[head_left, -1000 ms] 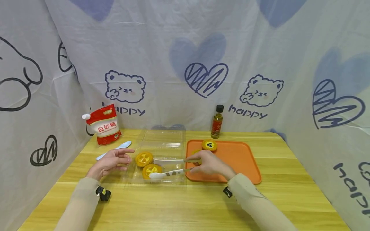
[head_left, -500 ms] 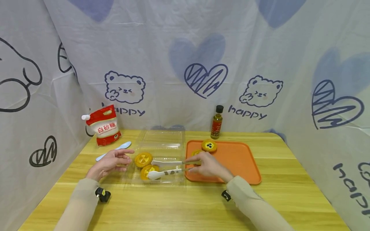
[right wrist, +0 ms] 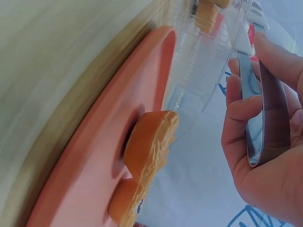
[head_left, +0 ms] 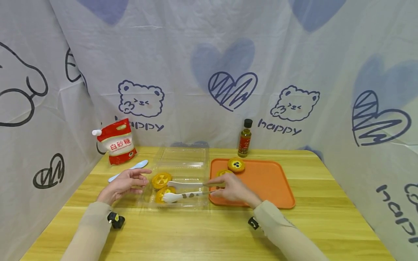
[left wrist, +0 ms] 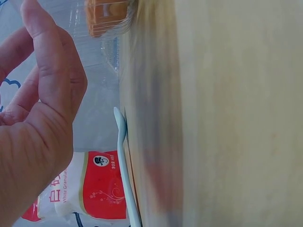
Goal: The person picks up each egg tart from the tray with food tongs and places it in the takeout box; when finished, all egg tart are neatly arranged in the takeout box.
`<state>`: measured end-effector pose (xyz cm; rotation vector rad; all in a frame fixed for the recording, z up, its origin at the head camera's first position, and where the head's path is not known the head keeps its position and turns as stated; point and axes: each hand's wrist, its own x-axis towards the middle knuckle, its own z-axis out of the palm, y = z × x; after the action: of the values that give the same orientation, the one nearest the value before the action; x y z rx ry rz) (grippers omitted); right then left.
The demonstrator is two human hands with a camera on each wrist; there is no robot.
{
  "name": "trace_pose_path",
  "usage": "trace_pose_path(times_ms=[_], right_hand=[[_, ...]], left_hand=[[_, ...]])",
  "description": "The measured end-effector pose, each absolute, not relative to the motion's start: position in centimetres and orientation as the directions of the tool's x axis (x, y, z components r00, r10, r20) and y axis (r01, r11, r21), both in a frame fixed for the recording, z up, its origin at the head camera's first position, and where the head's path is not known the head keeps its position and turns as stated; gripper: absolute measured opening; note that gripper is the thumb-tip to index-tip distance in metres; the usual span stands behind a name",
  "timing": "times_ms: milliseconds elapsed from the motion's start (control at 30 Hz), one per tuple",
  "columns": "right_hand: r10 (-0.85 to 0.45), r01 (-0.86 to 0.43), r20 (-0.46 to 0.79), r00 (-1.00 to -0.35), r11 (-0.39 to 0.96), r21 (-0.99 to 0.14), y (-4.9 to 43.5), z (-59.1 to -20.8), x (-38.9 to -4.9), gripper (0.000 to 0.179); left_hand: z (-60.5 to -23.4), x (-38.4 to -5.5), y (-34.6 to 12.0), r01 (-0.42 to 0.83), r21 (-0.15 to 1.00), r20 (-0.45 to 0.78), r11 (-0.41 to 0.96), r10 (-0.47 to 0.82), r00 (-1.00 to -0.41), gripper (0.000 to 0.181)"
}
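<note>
My right hand (head_left: 232, 186) grips a pair of tongs (head_left: 187, 195), with a bent metal handle (right wrist: 267, 127) and white spoon-shaped ends. The ends reach into a clear plastic box (head_left: 196, 174) with its lid raised at the back. Two egg tarts stand at the box's left side, the rear tart (head_left: 161, 180) and the front tart (head_left: 160, 194). One tong end partly covers the front tart; the other lies beside the rear one. My left hand (head_left: 125, 184) is by the box's left edge, fingers loosely bent and holding nothing; whether it touches the box cannot be told.
An orange tray (head_left: 266, 181) to the right bears a berry-topped tart (head_left: 236, 164) and another tart (head_left: 223, 173), partly behind my right hand. A sugar bag (head_left: 119, 143) and a pale blue spoon (head_left: 138, 165) are at left. A bottle (head_left: 245, 139) stands behind the tray.
My right hand and the tongs have moved a little left. The front tart has shifted left inside the box along with the tong ends. My left hand has stayed in place.
</note>
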<state>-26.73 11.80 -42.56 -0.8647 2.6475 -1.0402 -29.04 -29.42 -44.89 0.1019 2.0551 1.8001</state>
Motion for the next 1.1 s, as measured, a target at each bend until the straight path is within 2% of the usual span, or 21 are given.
trace_pose_path(times_ms=[300,600,867,1100], right_hand=[[-0.579,-0.474,0.050,-0.814,0.612,-0.633,11.3,-42.3,-26.7,0.037],[-0.587,-0.439,0.004,-0.809,0.601,-0.668,11.6,-41.7,-26.8,0.035],[-0.582,-0.472,0.038,-0.812,0.617,-0.630,10.9,-41.8,-26.8,0.034],[-0.572,-0.464,0.016,-0.820,0.647,-0.606,10.5,-41.8,-26.7,0.037]], left_hand=[[-44.9,-29.0,-29.3,-0.201,0.966,-0.244,0.162,0.321,-0.915,0.060],[-44.8,-29.1,-29.2,-0.206,0.965,-0.248,0.161,0.317,-0.915,0.060],[-44.6,-28.9,-29.2,-0.213,0.963,-0.256,0.168,0.308,-0.916,0.061],[-44.7,-28.9,-29.1,-0.212,0.963,-0.255,0.169,0.303,-0.918,0.061]])
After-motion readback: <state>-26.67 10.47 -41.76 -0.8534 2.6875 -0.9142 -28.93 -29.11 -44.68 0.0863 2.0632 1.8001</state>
